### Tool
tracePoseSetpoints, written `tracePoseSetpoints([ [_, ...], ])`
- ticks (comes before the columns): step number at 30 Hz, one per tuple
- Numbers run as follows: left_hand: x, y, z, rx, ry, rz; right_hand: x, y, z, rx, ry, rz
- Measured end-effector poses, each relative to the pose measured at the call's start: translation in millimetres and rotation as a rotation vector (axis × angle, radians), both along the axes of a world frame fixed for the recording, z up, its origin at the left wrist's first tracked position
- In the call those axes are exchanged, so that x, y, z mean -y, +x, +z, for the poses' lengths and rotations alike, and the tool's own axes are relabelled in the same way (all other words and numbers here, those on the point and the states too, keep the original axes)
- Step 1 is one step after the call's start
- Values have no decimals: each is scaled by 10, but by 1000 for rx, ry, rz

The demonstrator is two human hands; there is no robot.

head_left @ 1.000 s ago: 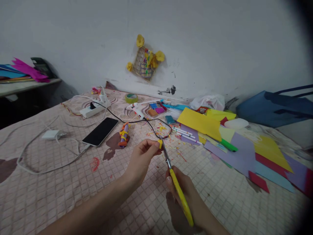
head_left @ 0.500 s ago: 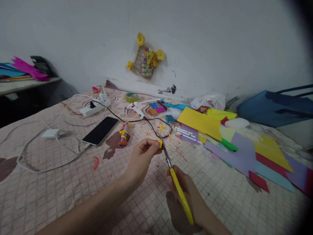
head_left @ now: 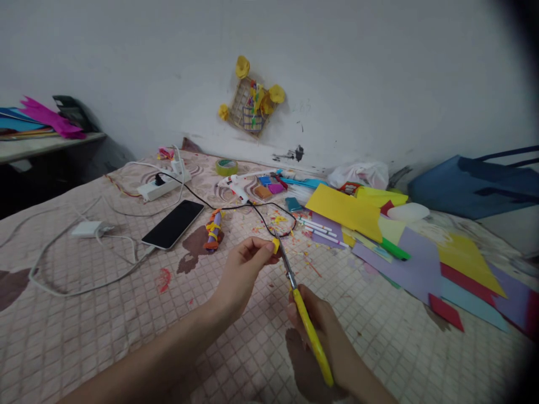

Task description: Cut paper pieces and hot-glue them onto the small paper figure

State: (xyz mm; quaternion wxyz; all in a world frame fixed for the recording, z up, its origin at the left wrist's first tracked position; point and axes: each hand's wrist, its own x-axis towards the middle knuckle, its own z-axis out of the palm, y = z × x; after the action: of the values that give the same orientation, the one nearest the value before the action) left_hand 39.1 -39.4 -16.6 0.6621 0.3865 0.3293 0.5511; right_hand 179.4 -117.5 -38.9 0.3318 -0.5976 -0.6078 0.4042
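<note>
My left hand pinches a small yellow scrap of paper between thumb and fingers, held above the patterned cloth. My right hand is wrapped round yellow-handled scissors, whose metal blades point up and away and meet the scrap at its right edge. Small coloured paper snippets lie on the cloth just beyond the blades.
Coloured paper sheets and markers spread to the right. A phone, power strip, charger with cables, glue gun, tape roll and a wrapped craft stick lie ahead. A blue bag sits far right.
The view has barely shifted. Both hands hold nearly the same pose, with the scissors still at the yellow scrap.
</note>
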Motion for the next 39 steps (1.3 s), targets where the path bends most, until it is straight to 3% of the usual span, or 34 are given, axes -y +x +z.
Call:
tracePoseSetpoints([
  [22, -31, -48, 49, 5, -2, -8, -5, 15, 52, -10, -44, -6],
  [29, -40, -76, 55, -37, -4, -76, -11, 78, 19, -219, -178, -18],
  [35, 5, -50, 32, -188, -17, -206, -55, 105, -11, -491, -127, -29],
  [39, 40, -20, 21, -284, -1, -292, -84, 126, 31, -529, -66, -57],
])
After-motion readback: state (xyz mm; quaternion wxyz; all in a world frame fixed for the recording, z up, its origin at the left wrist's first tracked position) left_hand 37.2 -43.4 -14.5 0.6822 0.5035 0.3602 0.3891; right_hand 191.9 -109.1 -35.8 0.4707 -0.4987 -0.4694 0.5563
